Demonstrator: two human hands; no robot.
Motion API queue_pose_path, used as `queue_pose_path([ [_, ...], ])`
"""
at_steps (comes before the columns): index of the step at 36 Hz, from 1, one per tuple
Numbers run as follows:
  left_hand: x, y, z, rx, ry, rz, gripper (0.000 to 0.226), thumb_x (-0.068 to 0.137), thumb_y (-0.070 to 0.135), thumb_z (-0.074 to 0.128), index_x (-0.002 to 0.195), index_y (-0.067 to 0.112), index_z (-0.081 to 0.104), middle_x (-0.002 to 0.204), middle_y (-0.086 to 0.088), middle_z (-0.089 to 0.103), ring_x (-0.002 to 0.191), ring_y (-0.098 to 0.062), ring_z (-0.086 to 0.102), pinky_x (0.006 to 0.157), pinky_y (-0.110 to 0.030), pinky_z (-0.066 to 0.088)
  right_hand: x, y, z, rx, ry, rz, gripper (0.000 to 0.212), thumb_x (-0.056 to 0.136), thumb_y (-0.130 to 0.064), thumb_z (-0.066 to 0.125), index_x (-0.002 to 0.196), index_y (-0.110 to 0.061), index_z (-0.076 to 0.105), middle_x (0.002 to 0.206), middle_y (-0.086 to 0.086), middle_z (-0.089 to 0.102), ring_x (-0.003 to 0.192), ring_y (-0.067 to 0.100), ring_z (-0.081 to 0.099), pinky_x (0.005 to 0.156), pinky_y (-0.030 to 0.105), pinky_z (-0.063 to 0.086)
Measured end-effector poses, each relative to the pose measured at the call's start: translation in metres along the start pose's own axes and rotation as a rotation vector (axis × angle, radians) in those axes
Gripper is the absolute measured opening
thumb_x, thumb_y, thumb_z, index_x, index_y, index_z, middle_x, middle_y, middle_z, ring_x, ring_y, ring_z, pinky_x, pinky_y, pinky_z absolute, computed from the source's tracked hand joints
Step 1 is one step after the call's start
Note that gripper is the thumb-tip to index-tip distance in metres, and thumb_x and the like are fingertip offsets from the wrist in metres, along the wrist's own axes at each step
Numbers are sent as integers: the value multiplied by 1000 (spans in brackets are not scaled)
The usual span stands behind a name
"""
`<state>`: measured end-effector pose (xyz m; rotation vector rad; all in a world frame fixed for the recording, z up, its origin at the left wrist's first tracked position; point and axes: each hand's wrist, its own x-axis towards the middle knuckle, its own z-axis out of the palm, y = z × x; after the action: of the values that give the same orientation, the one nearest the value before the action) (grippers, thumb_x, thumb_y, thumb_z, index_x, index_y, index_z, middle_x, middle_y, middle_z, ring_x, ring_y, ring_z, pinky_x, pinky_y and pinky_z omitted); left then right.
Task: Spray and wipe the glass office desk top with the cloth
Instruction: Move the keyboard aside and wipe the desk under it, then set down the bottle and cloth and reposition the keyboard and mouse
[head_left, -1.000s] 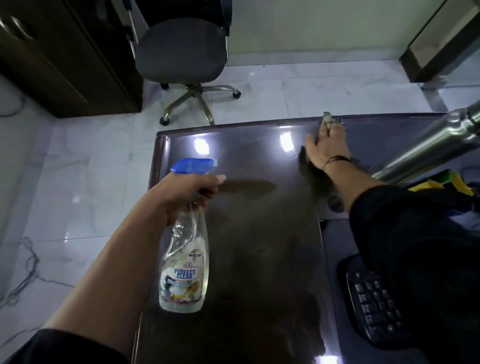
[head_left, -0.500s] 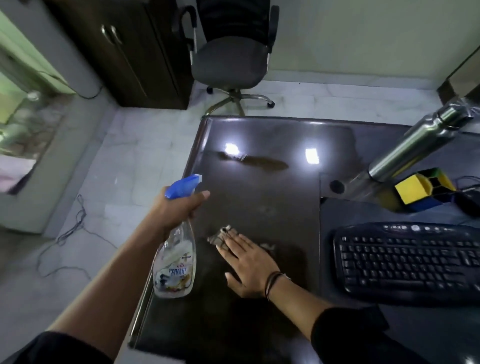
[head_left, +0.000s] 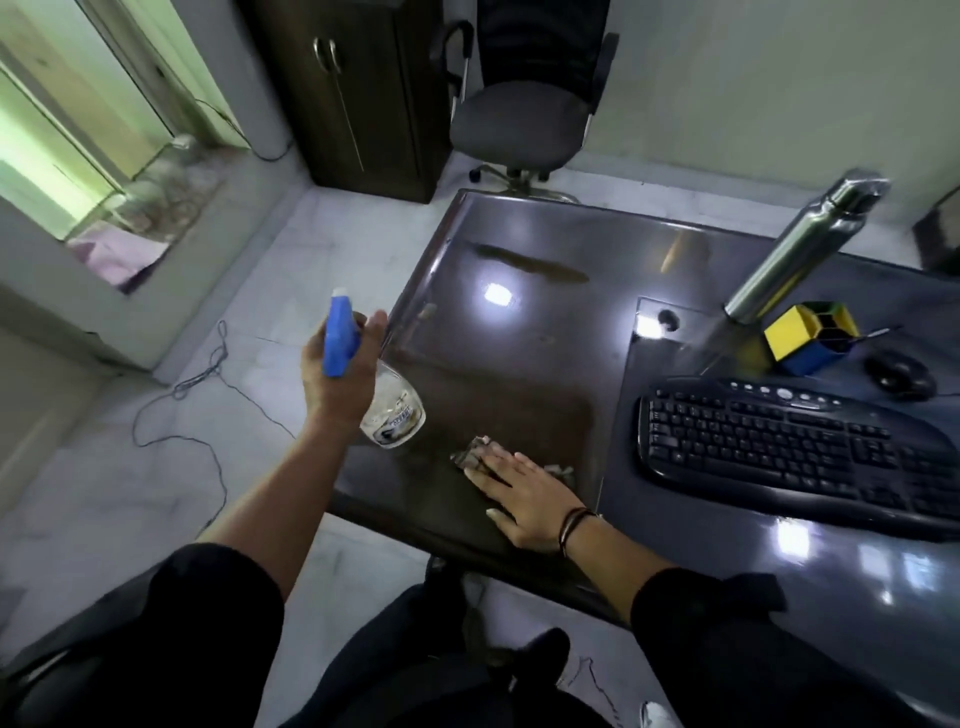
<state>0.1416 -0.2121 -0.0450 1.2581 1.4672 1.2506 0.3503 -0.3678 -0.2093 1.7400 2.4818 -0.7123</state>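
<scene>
I see a black keyboard (head_left: 795, 457) at right, black mouse (head_left: 903, 374) just past it, yellow-blue pen holder (head_left: 808, 338) beside a steel bottle (head_left: 800, 249). Beyond: grey office chair (head_left: 519, 124), dark cabinet (head_left: 358, 88), loose cable (head_left: 197, 384) on the floor.

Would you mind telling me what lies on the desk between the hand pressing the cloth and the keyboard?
Nothing: in the head view, only bare glossy desk top separates the right hand on the cloth from the keyboard.
</scene>
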Motion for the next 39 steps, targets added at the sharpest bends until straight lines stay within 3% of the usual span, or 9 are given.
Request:
queue_pose_path([
  [6,-13,-8,3,79,-141,52,26,93,28,80,91,7,65,73,3,58,60,-6,51,59,-20,46,-32,-17,1,49,76,389,87,101,-57,50,165,-14,8,167,9,21,151,30,27,126,41,23],
  [12,-5,-25,-5,135,-218,-109,38,85,40,84,107,18,61,81,15,65,79,-16,68,76,-34,55,-10,-36,-23,125,-11,632,66,92,-47,71,142,-13,46,137,8,49,128,32,47,106,47,44],
  [17,-17,-53,-35,281,-374,-172,77,70,66,86,122,29,43,118,0,62,105,-15,67,86,-37,56,5,-39,-42,573,-13,732,41,80,-41,85,99,-13,60,104,3,64,101,26,63,81,35,49],
  [22,-58,-85,-56,606,-311,-402,92,78,73,73,135,5,50,136,-18,52,130,-39,50,110,-50,43,4,-56,-51,1365,192,723,56,68,-33,94,115,-9,75,110,8,78,110,25,72,108,48,52],
  [25,-81,-77,-62,418,-584,-688,93,78,87,61,129,9,60,127,-6,66,121,-28,57,105,-41,41,7,-75,-60,1503,276,724,29,86,-14,83,111,-2,75,108,13,78,108,26,72,111,49,49],
  [28,-87,-61,-64,-62,-811,-859,51,96,62,61,114,16,77,103,4,81,109,-21,69,102,-39,47,8,-95,-69,1442,321,686,19,88,-11,80,104,-2,75,100,8,77,96,19,71,107,43,52],
  [33,-79,-67,-64,-316,-805,-659,5,93,12,75,95,8,78,102,-19,77,99,-30,72,90,-39,58,2,-119,-84,1418,455,643,9,88,-5,77,95,-9,74,99,5,77,96,18,71,96,31,54],
  [36,-71,-66,-70,-127,-812,-460,10,92,18,78,88,10,72,88,-12,74,87,-24,69,86,-39,56,-3,-121,-90,1305,511,657,22,86,-9,80,78,-18,63,74,-12,69,73,3,63,74,19,50],
  [39,-69,-62,-76,-24,-851,-280,26,95,26,76,91,3,65,72,-2,63,66,-12,55,64,-29,45,-4,-121,-94,1299,518,654,26,83,-7,84,83,-17,60,79,-8,65,78,7,61,78,23,49],
])
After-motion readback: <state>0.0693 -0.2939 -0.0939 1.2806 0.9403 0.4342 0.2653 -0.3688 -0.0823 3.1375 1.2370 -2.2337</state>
